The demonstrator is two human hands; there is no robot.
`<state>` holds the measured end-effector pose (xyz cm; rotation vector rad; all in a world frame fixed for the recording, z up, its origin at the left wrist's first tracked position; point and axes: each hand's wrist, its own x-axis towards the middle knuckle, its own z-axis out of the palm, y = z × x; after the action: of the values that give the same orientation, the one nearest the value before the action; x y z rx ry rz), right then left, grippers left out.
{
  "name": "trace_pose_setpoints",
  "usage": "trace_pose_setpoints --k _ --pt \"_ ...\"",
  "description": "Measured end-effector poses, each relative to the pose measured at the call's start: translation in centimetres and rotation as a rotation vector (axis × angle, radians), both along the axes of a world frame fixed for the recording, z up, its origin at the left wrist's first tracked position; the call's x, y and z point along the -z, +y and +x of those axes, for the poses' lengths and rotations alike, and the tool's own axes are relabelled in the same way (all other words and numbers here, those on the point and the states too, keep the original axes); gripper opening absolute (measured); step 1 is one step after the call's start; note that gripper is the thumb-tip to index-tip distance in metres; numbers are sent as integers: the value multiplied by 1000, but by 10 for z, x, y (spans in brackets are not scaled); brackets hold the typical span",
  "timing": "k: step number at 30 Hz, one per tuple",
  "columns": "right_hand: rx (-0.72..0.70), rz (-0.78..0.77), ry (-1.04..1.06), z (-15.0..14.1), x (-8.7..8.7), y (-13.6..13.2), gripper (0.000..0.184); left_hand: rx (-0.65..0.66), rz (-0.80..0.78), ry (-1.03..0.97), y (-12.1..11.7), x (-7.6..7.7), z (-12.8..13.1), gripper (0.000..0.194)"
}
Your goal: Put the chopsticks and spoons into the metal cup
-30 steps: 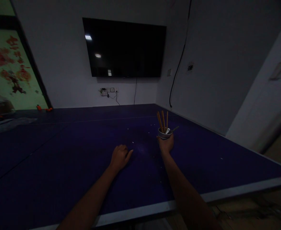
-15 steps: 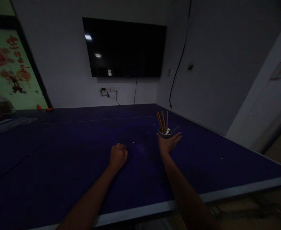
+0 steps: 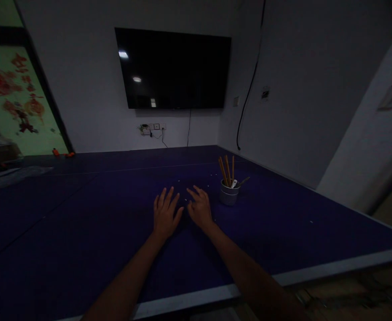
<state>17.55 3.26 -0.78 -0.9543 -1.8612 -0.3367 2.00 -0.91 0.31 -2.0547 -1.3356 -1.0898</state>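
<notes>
A grey cup (image 3: 229, 196) with a pale band stands upright on the dark blue tabletop (image 3: 189, 258). Several brown chopsticks (image 3: 227, 171) and a white-handled spoon (image 3: 234, 183) stick up out of it. Another utensil, thin and dark (image 3: 244, 180), leans out over its right rim; its kind is unclear. My right hand (image 3: 200, 207) is left of the cup and apart from it, fingers spread, holding nothing. Further left, my left hand (image 3: 165, 214) rests palm down with fingers spread, close beside the right one.
Small white specks lie scattered on the tabletop. Clear plastic sheeting (image 3: 15, 176) and orange objects (image 3: 62, 153) lie at the far left. A television (image 3: 174, 69) hangs on the back wall above sockets (image 3: 152, 127). A black cable (image 3: 247, 107) runs down the right wall.
My right hand has let go of the cup and moved left, leaving the cup standing in place. My left hand has gone from curled fingers to spread ones.
</notes>
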Motion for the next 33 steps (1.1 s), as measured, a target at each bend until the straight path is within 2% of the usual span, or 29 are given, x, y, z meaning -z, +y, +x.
trace_pose_setpoints --k 4,12,17,21,23,26,28,31,33 --pt "-59 -5 -43 0 0 1 29 -17 -33 35 2 3 1 51" --pt "-4 33 74 5 -1 5 40 -52 -69 33 8 9 -1 53" --pt "-21 50 36 5 1 5 29 -34 -72 25 8 9 -1 50" --pt "1 56 52 2 1 4 29 -21 -83 22 9 9 -2 46" --pt "17 42 60 1 0 3 28 1 -93 20 11 11 -4 44" --pt "14 0 45 1 0 3 25 95 -104 6 16 14 -8 54" --pt "-1 -31 28 2 1 4 33 179 -112 -10 17 17 -11 54" --pt "-22 -56 25 4 4 7 49 214 -129 -16 16 19 -13 43" --pt "-17 -64 34 5 6 8 48 179 -131 7 14 19 -14 35"
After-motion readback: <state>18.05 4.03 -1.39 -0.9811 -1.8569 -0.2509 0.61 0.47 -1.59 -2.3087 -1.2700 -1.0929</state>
